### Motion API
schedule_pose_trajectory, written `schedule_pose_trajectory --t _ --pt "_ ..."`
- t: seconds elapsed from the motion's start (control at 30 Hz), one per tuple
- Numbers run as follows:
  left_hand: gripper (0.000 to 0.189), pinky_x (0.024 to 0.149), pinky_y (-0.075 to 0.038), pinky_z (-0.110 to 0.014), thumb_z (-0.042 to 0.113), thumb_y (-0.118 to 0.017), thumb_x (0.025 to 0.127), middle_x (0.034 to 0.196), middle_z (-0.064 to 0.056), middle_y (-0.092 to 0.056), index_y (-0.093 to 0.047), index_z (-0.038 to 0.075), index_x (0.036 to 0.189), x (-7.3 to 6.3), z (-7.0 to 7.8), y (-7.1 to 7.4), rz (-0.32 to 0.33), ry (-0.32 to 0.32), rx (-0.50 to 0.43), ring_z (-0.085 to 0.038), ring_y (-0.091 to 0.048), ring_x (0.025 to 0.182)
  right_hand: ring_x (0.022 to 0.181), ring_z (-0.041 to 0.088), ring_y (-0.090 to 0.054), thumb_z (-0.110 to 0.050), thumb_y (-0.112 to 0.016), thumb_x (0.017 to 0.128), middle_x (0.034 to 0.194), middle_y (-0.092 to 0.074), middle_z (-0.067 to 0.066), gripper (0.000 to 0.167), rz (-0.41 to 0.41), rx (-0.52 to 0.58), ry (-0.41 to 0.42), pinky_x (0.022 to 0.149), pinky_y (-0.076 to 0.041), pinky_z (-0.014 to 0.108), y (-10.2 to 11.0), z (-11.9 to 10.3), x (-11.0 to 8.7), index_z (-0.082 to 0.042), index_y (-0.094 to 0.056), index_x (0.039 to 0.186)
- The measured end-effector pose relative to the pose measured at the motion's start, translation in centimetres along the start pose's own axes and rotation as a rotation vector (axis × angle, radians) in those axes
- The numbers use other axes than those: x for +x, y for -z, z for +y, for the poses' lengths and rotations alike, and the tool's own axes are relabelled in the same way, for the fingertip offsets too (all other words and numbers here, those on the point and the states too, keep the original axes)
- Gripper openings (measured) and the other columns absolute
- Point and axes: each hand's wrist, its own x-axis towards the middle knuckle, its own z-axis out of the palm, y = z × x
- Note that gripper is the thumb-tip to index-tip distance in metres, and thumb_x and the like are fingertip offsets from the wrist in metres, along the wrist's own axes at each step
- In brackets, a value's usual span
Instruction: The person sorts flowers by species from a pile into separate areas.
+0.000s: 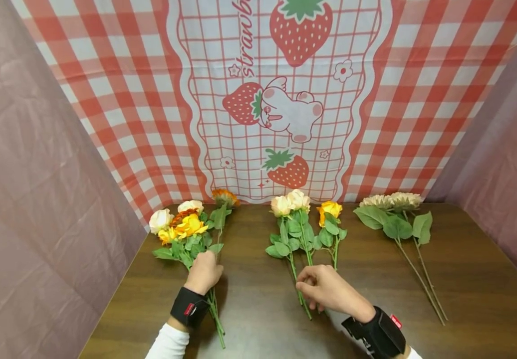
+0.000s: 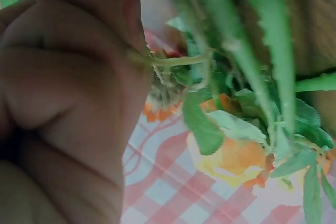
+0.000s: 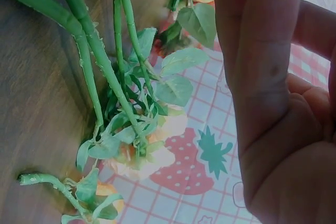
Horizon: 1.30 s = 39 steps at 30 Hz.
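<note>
In the head view my left hand (image 1: 203,273) is curled over the stems of the left bunch, by the orange flower (image 1: 225,197). A thin twig (image 2: 178,61) meets its fingers in the left wrist view, while thicker green stems (image 2: 273,45) pass beside the hand. White roses (image 1: 161,220) and a yellow flower (image 1: 191,225) lie in that bunch. My right hand (image 1: 330,288) hovers over the stems of two pale peach roses (image 1: 298,200), its fingers loosely bent. Nothing shows in its grasp in the right wrist view, where green stems (image 3: 100,59) run alongside.
A yellow-orange rose (image 1: 330,213) lies just right of the peach roses. Two cream flowers (image 1: 405,200) with broad leaves and long stems lie farther right on the brown wooden table (image 1: 258,324). A red checked strawberry cloth (image 1: 258,139) hangs behind the table.
</note>
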Motion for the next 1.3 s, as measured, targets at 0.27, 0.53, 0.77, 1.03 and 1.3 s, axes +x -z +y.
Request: schedule_pose_trajectory --t 0.27,0.53,0.77,1.03,1.3 --pt "0.034 0.047 -0.038 -0.030 0.004 -0.065 0.078 0.055 0.000 -0.045 -0.045 0.013 0.053 -0.8 1.7 1.1 -0.027 -0.085 -0.041 -0.016 -0.047 0.050 0.049 0.017 -0.058 -0.018 -0.061 0.099 0.066 -0.064 0.006 0.020 -0.010 0.003 0.014 0.044 -0.049 0.031 0.1 -0.2 -0.4 0.000 -0.068 0.104" --pt "0.031 0.044 -0.031 -0.022 0.001 -0.056 0.080 0.043 0.012 -0.046 -0.048 0.014 0.052 -2.6 4.6 3.3 -0.116 -0.268 -0.183 -0.004 -0.043 0.040 0.051 0.014 -0.059 -0.018 -0.062 0.099 0.072 -0.066 0.012 0.018 -0.008 0.034 0.067 0.045 -0.049 0.029 -0.6 -0.8 -0.9 -0.002 -0.068 0.105" --pt "0.013 0.046 -0.040 -0.021 0.003 -0.054 0.095 0.058 0.007 -0.059 -0.061 0.008 0.085 -4.9 7.4 3.3 -0.196 -0.456 -0.344 -0.005 -0.054 0.049 0.062 0.022 -0.062 -0.029 -0.057 0.102 0.088 -0.068 0.010 0.031 0.041 0.116 0.121 0.056 -0.052 0.029 -1.9 -1.7 -1.4 -0.006 -0.063 0.122" --pt "0.011 0.045 -0.037 -0.016 0.011 -0.054 0.102 0.067 0.001 -0.065 -0.061 0.006 0.096 -7.1 10.0 0.8 -0.235 -0.594 -0.516 -0.004 -0.058 0.055 0.076 0.016 -0.068 -0.022 -0.057 0.102 0.105 -0.067 0.017 0.035 0.243 0.247 0.241 0.061 -0.056 0.034 -2.2 -2.8 -1.3 -0.004 -0.056 0.132" --pt "0.009 0.050 -0.038 -0.013 0.010 -0.056 0.102 0.070 -0.001 -0.064 -0.062 0.005 0.098 -8.0 10.5 -0.9 -0.206 -0.654 -0.493 0.005 -0.050 0.056 0.069 0.011 -0.065 -0.012 -0.062 0.098 0.089 -0.067 0.016 0.015 0.348 0.273 0.299 0.058 -0.055 0.035 -1.8 -3.0 -1.5 -0.002 -0.063 0.109"
